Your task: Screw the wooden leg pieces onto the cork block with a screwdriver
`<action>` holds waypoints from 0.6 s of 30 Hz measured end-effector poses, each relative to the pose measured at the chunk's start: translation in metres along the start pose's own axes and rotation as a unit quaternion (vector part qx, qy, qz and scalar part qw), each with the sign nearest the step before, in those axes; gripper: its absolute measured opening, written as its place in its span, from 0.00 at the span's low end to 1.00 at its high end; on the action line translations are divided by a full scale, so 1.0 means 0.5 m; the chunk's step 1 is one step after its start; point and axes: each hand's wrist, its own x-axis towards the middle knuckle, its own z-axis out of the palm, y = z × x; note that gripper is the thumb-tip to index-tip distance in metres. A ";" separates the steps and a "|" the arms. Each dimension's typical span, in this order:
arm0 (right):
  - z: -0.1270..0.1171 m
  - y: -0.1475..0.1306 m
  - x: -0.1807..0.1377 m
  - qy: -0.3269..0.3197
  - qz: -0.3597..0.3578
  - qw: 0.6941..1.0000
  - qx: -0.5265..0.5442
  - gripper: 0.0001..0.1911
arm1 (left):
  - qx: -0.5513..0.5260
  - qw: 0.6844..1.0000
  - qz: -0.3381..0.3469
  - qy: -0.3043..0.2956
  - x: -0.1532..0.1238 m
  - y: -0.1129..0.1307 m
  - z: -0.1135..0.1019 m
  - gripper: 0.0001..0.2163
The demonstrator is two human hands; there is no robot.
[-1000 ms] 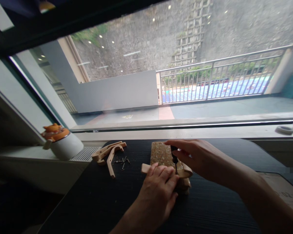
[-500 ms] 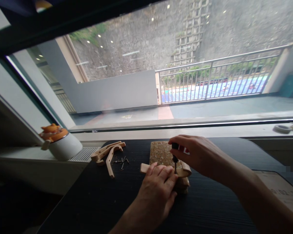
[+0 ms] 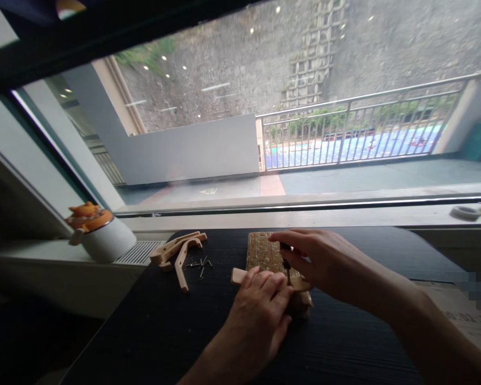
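My left hand [image 3: 258,315] lies fingers-down on a pale wooden piece [image 3: 240,276] that rests across a stack of wooden parts, pressing it in place. My right hand [image 3: 320,262] pinches a small dark-handled screwdriver [image 3: 286,264], held upright with its tip on the wooden piece just beside my left fingertips. Behind both hands lies a speckled brown board [image 3: 262,250] on the black table [image 3: 164,326].
Curved wooden parts [image 3: 180,250] and several loose screws [image 3: 200,263] lie to the left on the table. A white pot with an orange lid [image 3: 100,235] stands on the sill at left. A tape roll [image 3: 465,212] sits on the sill at far right.
My right hand's fingers have shifted around the screwdriver handle, closing then stretching out again, as it turns. My left hand stays on the wooden piece.
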 end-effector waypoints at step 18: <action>0.002 0.007 0.003 0.002 0.006 0.997 -0.071 0.15 | 0.002 1.000 -0.001 -0.003 0.000 0.001 -0.001 0.19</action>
